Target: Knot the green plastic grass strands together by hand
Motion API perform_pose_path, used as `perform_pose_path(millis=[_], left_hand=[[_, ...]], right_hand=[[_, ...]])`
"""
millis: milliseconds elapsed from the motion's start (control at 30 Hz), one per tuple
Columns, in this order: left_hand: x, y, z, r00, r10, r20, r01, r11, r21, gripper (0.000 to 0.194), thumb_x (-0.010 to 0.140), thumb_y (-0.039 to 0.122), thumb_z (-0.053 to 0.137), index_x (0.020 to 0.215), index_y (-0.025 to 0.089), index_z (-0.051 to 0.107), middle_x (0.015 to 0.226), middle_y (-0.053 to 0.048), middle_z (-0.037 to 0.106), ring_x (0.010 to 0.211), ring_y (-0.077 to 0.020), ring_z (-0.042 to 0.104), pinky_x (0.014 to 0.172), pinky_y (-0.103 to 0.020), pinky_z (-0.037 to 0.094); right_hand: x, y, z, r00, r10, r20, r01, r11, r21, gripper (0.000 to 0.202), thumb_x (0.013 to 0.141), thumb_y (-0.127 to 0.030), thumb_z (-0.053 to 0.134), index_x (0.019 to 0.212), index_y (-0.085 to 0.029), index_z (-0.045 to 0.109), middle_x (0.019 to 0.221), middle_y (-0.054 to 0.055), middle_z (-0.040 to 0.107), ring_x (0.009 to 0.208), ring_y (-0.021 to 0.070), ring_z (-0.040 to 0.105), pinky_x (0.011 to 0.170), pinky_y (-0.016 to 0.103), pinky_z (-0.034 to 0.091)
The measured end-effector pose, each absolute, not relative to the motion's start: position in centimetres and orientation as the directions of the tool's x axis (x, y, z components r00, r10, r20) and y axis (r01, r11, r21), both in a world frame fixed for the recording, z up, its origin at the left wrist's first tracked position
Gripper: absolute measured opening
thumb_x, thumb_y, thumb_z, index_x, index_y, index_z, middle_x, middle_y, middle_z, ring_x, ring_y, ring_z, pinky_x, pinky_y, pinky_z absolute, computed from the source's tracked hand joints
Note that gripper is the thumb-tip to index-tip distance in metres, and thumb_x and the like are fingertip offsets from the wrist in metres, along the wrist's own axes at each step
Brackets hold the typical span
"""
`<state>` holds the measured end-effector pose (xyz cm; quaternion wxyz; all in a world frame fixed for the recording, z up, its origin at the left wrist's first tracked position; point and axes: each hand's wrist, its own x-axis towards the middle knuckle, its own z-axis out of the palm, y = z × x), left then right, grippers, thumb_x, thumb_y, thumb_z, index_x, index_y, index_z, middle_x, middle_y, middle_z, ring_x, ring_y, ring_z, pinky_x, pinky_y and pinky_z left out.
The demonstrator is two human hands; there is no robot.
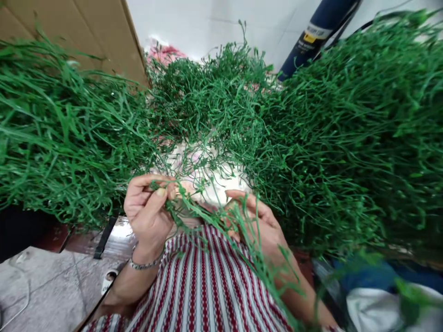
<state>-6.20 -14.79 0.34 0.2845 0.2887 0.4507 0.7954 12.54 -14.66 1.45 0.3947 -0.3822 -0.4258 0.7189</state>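
**A:** What were the hands doing?

**B:** The left hand (147,210) was curled closed, thumb and fingertips pinching a thin green plastic sprig (194,207). The sprig ran down and to the right, across a lap covered in red-and-white striped cloth (204,286). The right hand (258,221) lay just beside it with fingers loosely bent around the same tangle of strands; whether it truly gripped them could not be told, since the greenery hid the fingertips.

**A:** Where was the sprig in relation to everything else?

**B:** It sat low in the middle of the view, between the two hands and right above the lap. Big heaps of the same artificial greenery (346,138) rose behind and on both sides.

**A:** Anything else around?

**B:** A beaded bracelet (143,265) circled the left wrist. A brown cardboard box (86,32) stood at the upper left. A dark blue tube (321,32) leaned at the upper right.

**A:** Any writing?

**B:** The tube carried a white and yellow label (313,34), but its print was too small and blurred to read.
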Motion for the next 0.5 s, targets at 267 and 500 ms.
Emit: perform_pose_path(millis=[267,500], left_hand=[[-4.4,-12.6,-3.0,-0.64,0.72,0.269,0.057,-0.305,0.951,0.026,0.068,0.012,0.062,0.092,0.019,0.059,0.08,0.002,0.059,0.062,-0.0075,0.055,0.055,-0.02,0.046],[-4.0,-12.9,-3.8,-0.52,0.747,0.414,0.396,-0.218,0.892,0.027,0.075,0.015,0.055,0.102,0.019,0.059,0.099,-0.002,0.062,0.086,-0.0135,0.059,0.079,-0.028,0.048]], right_hand=[[14.0,-14.8,-2.2,-0.581,0.807,-0.11,-0.427,-0.416,-0.803,0.017,0.072,-0.032,0.068,0.083,-0.02,0.064,0.079,0.0,0.058,0.044,0.0052,0.053,0.037,0.018,0.041],[12.7,-14.1,-1.3,-0.441,0.888,-0.132,-0.518,-0.372,-0.77,0.014,0.071,-0.03,0.069,0.073,-0.018,0.061,0.072,-0.002,0.054,0.046,0.0053,0.052,0.039,0.018,0.044]])
